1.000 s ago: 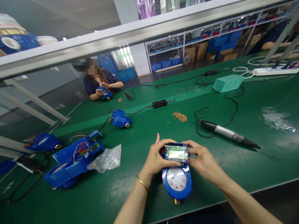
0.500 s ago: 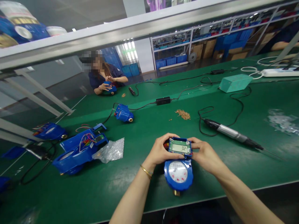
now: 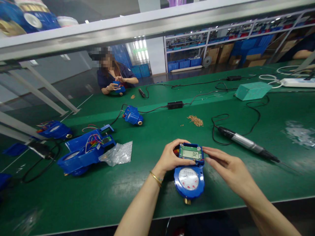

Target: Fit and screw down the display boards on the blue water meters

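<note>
A blue water meter [image 3: 189,179] with a round white dial and a brass end lies on the green bench in front of me. At its far end sits a blue box holding a circuit board with a small display [image 3: 191,154]. My left hand [image 3: 169,157] is closed round the left side of that box, thumb along its near edge. Some red and yellow wire shows beside those fingers. My right hand [image 3: 228,167] is at the box's right side, fingers stretched out and thumb apart; the fingertips are at or just beside the edge.
An electric screwdriver [image 3: 246,144] lies at right, near a pile of brass screws [image 3: 195,120]. To the left are an opened blue meter [image 3: 81,157] with wires, a clear plastic bag [image 3: 119,154] and another meter [image 3: 133,115]. Across the bench a person [image 3: 114,73] handles a blue meter.
My right hand has loosened from the box's right side and drawn back to the right, fingers straightening. The left hand still holds the meter. The whole view has shifted slightly.
</note>
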`<state>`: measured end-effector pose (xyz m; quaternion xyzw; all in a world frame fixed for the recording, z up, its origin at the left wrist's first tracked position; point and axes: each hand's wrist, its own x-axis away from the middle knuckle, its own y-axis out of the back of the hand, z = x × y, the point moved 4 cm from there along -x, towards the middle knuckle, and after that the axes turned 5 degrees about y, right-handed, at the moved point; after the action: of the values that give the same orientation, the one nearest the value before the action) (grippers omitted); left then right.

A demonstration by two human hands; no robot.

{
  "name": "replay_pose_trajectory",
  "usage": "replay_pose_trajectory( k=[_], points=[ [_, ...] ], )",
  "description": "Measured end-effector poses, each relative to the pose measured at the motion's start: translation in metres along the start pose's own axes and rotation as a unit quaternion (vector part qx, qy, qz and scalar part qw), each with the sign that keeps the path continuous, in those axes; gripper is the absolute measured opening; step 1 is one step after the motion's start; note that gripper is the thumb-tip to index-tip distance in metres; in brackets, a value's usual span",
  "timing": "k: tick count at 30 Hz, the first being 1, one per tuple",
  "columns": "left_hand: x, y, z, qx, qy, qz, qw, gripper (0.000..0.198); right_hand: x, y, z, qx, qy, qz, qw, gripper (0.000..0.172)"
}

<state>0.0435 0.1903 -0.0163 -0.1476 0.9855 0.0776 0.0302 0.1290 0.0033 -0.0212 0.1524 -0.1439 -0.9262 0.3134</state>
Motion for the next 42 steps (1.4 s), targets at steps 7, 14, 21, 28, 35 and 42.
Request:
replay_pose_trajectory(
  k=[7, 14, 21, 28, 35, 42],
  points=[
    [0.002, -0.002, -0.002, -0.034, -0.011, -0.008, 0.999, 0.058, 0.017, -0.007, -0.001, -0.009, 0.052, -0.025, 0.998, 0.057],
    [0.000, -0.003, -0.004, -0.076, -0.075, -0.016, 0.994, 0.058, -0.003, -0.009, -0.001, 0.075, 0.167, 0.058, 0.981, 0.064],
    [0.000, -0.008, -0.001, -0.058, 0.006, -0.002, 0.998, 0.057, -0.012, -0.006, 0.008, 0.103, 0.136, 0.109, 0.979, 0.069],
    [0.001, -0.007, -0.001, -0.062, 0.021, 0.013, 0.998, 0.060, -0.017, -0.006, 0.009, 0.007, 0.062, 0.132, 0.989, 0.066],
    [0.003, 0.003, -0.004, -0.076, -0.018, 0.103, 0.992, 0.064, -0.017, -0.007, 0.013, -0.020, 0.041, 0.123, 0.991, 0.063],
    [0.002, 0.007, -0.004, -0.122, -0.054, 0.095, 0.987, 0.060, -0.017, -0.006, 0.013, 0.033, 0.068, 0.125, 0.989, 0.062]
  ],
)
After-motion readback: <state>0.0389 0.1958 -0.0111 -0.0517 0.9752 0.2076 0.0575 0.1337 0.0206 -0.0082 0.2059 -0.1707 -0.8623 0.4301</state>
